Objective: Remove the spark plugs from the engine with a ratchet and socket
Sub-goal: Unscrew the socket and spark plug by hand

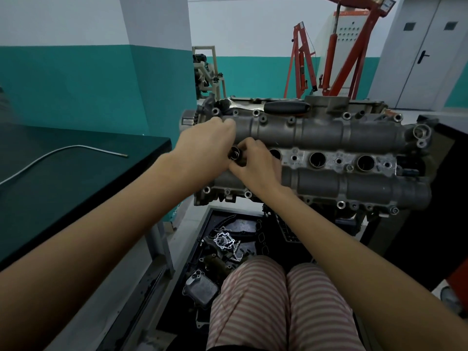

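Head view: both hands, left hand (210, 145) and right hand (255, 163), around socket (235, 156).

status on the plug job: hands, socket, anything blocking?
Both hands at leftmost plug well. Right hand grips socket; left hand rests on cylinder head beside it. Ratchet lies idle on far edge. Other wells unobstructed.

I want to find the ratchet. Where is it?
In the head view, the ratchet lies on the engine's far edge, its black handle just right of centre, beyond both hands.
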A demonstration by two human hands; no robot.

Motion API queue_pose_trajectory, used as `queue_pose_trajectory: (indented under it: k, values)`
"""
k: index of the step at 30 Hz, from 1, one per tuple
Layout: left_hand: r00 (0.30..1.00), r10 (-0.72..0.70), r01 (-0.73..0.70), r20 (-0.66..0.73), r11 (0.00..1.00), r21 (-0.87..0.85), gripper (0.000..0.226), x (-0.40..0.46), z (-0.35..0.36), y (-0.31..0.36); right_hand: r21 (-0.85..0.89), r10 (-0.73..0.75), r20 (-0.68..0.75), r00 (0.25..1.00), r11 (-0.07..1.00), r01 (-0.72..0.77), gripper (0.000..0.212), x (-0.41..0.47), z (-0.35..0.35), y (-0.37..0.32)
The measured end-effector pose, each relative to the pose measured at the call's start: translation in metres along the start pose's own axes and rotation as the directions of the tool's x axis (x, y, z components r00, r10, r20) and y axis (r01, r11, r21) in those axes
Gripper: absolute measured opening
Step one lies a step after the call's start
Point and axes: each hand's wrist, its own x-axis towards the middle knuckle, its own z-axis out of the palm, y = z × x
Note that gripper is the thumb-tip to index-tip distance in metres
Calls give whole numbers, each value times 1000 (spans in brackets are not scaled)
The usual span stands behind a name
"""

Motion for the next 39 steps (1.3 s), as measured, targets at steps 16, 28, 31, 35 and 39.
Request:
queue_pose_trajectory:
  k: [16, 28, 31, 35, 39]
  values:
    - [995, 82, -78, -63, 995, 62, 30, -13, -2, -3, 231, -183, -127, 975, 951, 208, 9, 2, 8, -7]
    - [993, 32, -13, -110, 987, 163, 37, -8, -7, -9, 210, -150, -141, 979, 961, 177, 10, -1, 8, -8]
    - [997, 63, -62, -40, 998, 24, 21, -8, -10, -8, 225, -237, -137, 962, 938, 263, 14, 1, 7, -7]
    - [997, -12, 24, -72, 986, 164, 24, -3, -8, -4, 178, -213, -105, 971, 957, 229, 38, 2, 7, -6]
    - [995, -37, 68, -91, 930, 362, 49, -4, -10, -7, 252, -86, -124, 989, 961, 115, 38, 1, 9, -5]
